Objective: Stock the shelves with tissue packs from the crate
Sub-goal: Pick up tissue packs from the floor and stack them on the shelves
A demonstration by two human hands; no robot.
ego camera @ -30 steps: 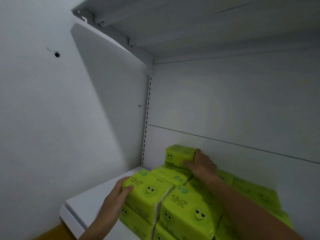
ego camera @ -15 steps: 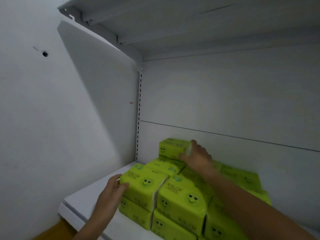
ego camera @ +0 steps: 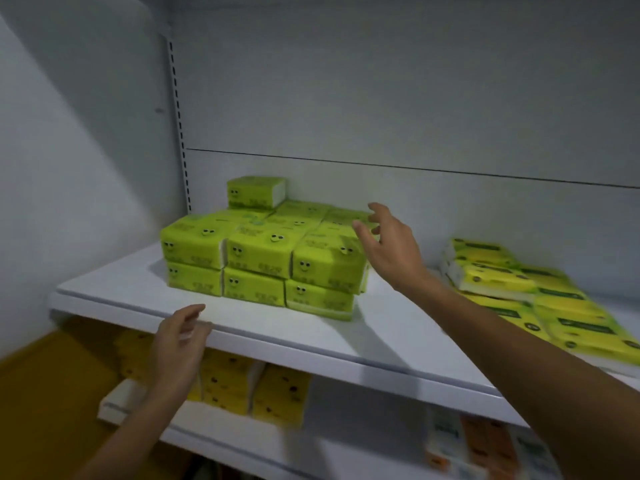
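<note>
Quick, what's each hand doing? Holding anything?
Left hand: open, holding nothing.
Right hand: open, holding nothing, beside the green tissue packs.

A white shelf [ego camera: 346,341] carries a two-layer block of green tissue packs [ego camera: 263,251] at its far left and yellow-green packs [ego camera: 519,282] lying flat at right. The lower shelf [ego camera: 346,455] holds yellow packs [ego camera: 242,382] and, at right, blurred orange-and-white packs [ego camera: 485,445].

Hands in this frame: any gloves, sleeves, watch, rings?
Nothing worn that shows. The left hand and right hand are bare: no gloves, rings or watch. The left forearm and right forearm are bare too, no sleeve edge in frame. Blur could hide a thin ring.
</note>
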